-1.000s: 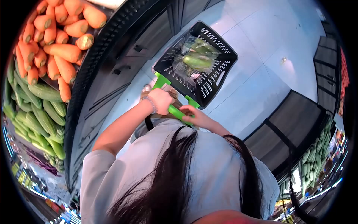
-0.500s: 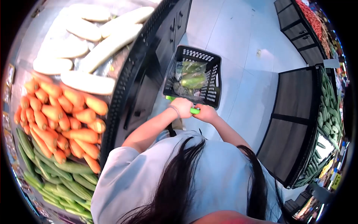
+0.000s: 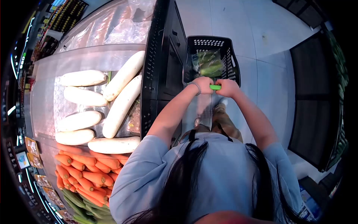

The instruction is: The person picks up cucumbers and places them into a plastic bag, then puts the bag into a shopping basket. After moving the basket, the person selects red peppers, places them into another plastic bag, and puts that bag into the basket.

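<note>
Both my hands are closed around the green handle (image 3: 215, 87) of a black shopping basket (image 3: 233, 64) in front of me. My left hand (image 3: 203, 85), with a bracelet at its wrist, grips the left part. Close beside it, my right hand (image 3: 228, 88) holds the right part. Only a short green stretch shows between the hands. Inside the basket lie green vegetables in clear plastic bags (image 3: 210, 68); their exact kind is hard to make out.
On my left runs a black-edged produce stand (image 3: 146, 89) with several white radishes (image 3: 84, 96), a heap of carrots (image 3: 91, 175) and long green vegetables (image 3: 80, 207). Another dark stand (image 3: 311, 100) lines the right side. Pale floor tiles (image 3: 257, 89) lie between them.
My view has turned and moved forward along the stand. The radishes and carrots sit lower in view. My arms are stretched farther forward, and both hands still grip the basket's handle.
</note>
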Tool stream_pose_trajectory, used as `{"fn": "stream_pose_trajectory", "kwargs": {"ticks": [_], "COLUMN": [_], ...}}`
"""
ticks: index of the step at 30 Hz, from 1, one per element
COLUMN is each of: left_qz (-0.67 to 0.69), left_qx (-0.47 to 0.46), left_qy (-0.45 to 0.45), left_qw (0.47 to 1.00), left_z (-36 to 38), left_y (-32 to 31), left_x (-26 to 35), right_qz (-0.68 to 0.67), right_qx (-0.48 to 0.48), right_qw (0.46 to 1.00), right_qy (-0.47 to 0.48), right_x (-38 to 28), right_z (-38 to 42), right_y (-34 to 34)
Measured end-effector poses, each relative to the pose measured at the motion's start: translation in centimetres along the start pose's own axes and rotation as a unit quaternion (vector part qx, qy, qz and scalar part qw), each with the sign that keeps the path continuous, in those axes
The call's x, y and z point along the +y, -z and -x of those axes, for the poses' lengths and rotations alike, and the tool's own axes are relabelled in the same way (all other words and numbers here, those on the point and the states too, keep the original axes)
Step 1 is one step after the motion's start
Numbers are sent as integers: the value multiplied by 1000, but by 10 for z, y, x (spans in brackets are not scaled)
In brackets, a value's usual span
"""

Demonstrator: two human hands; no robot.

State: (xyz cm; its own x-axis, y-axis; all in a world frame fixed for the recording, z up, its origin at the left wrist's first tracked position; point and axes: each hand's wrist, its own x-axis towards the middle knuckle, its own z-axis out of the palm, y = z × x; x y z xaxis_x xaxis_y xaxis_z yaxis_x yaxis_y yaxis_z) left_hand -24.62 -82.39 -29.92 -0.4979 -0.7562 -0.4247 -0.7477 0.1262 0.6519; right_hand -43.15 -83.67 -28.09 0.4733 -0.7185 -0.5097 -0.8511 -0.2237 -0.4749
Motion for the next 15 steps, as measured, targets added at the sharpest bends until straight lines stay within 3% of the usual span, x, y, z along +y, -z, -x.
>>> {"fn": "stream_pose_trajectory", "kwargs": {"ticks": [8,15], "left_qz": [-83,-136], "left_qx": [-60,-135], "left_qy": [34,14], "left_qw": [994,981], "left_z": [-58,-131], "left_y": [74,138], "left_x": [7,-4], "right_qz": [-5,-22], "right_qx": [-97,-97], "right_qw": [995,995], "right_qy": [-21,4], "right_x": [2,26], "right_z": [-61,-126], "right_y": [80,129]}}
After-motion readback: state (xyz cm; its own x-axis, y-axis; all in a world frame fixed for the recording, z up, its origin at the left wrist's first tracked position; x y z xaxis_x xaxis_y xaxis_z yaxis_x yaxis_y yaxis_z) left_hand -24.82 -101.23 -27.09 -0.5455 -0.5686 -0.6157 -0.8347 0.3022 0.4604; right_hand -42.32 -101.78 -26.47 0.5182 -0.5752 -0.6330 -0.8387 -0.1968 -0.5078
